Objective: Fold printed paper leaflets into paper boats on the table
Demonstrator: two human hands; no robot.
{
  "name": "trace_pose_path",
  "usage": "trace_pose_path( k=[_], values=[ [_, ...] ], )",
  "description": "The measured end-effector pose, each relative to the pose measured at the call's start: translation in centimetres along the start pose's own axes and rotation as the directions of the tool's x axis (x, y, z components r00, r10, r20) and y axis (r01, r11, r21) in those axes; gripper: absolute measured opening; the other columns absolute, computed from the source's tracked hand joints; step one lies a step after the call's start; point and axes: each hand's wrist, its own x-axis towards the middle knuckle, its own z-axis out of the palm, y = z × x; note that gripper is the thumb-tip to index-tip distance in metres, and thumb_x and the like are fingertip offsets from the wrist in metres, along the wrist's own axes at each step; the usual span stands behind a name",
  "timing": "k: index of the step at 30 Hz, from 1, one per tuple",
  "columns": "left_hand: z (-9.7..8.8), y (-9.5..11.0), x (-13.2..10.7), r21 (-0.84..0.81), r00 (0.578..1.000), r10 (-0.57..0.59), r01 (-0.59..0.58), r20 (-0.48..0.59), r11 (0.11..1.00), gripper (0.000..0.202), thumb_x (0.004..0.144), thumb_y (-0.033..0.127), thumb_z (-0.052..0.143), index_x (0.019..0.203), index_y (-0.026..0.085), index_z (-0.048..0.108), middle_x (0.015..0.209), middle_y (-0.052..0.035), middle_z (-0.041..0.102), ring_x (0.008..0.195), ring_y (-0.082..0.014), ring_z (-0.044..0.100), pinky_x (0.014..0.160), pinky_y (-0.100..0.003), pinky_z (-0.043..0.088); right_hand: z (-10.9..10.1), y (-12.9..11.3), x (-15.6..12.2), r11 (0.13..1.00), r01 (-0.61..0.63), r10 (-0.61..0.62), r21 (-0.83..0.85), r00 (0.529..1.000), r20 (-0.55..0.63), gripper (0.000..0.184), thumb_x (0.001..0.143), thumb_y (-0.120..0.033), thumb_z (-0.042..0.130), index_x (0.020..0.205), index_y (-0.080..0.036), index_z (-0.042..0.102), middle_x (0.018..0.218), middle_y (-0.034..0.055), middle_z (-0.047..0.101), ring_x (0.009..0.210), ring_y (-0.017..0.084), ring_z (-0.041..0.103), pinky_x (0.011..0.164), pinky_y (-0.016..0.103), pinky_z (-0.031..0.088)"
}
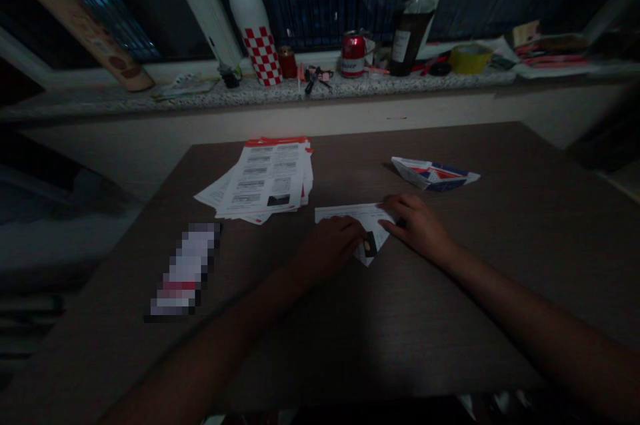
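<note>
A sheet of printed white paper, folded into a triangle point(368, 214), lies on the table with its tip pointing toward me. My left hand point(333, 246) rests over its left part, fingers lying across the paper and covering some of it. At the right corner, my right hand point(417, 225) touches the paper with thumb and fingers apart. A small dark picture is printed near the lower tip. Beyond my right hand stands a folded paper boat point(435, 174) in white, blue and red.
A stack of printed sheets point(265, 178) lies at the table's back left, with a phone point(185, 270), its screen pixelated, nearer me. Along the windowsill point(200, 100) stand a checkered bottle point(257, 32), a red can point(353, 55), a dark bottle point(407, 42) and yellow tape point(470, 58).
</note>
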Motion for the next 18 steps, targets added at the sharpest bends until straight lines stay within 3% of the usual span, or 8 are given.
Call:
trace_pose_path(
  k=[2,4,6,11,18],
  values=[
    [0.2,-1.0,0.3,0.034,0.996,-0.059,0.061,-0.066,0.998,0.025,0.107,0.019,0.051,0.127,0.021,0.065,0.135,-0.0085,0.066,0.123,-0.0239,0.064,0.107,-0.042,0.052,0.2,0.4,-0.1,1.0,-0.004,0.004,-0.021,1.0,-0.004,0.037,0.098,-0.036,0.07,0.133,-0.024,0.07,0.126,0.0145,0.069,0.117,0.037,0.065,0.102,0.057,0.055],
    [0.4,-2.0,0.3,0.134,0.974,-0.144,0.169,-0.175,0.977,0.03,0.105,0.026,0.057,0.135,0.022,0.062,0.144,-0.0103,0.061,0.133,-0.0299,0.058,0.115,-0.051,0.047,0.4,0.8,-0.1,1.0,-0.007,0.007,-0.029,1.0,-0.003,0.042,0.097,-0.038,0.07,0.137,-0.025,0.068,0.128,0.0153,0.067,0.12,0.039,0.063,0.102,0.06,0.054],
    [0.5,-3.0,0.0,0.147,0.956,-0.193,0.228,-0.222,0.963,0.039,0.107,0.03,0.054,0.145,0.02,0.056,0.15,-0.012,0.058,0.138,-0.0305,0.055,0.118,-0.052,0.045,0.5,1.0,-0.1,1.0,-0.011,0.011,-0.026,1.0,-0.003,0.046,0.097,-0.04,0.071,0.14,-0.026,0.067,0.129,0.0157,0.066,0.122,0.04,0.061,0.103,0.062,0.053],
    [0.4,-4.2,-0.6,0.157,0.952,-0.229,0.263,-0.202,0.952,0.052,0.106,0.037,0.057,0.152,0.015,0.05,0.155,-0.0146,0.055,0.143,-0.032,0.052,0.122,-0.051,0.042,0.3,0.9,-0.1,0.999,-0.022,0.022,-0.041,1.0,0.002,0.05,0.098,-0.042,0.069,0.144,-0.023,0.064,0.129,0.0166,0.063,0.122,0.04,0.059,0.104,0.061,0.053],
    [0.6,-4.3,-0.5,0.186,0.945,-0.241,0.283,-0.219,0.941,0.052,0.104,0.039,0.061,0.151,0.019,0.052,0.146,-0.014,0.059,0.136,-0.033,0.056,0.117,-0.053,0.047,0.3,1.0,0.0,0.999,-0.008,0.008,-0.036,1.0,0.003,0.05,0.097,-0.041,0.07,0.144,-0.026,0.064,0.126,0.0158,0.06,0.122,0.039,0.057,0.104,0.06,0.052]
  ],
)
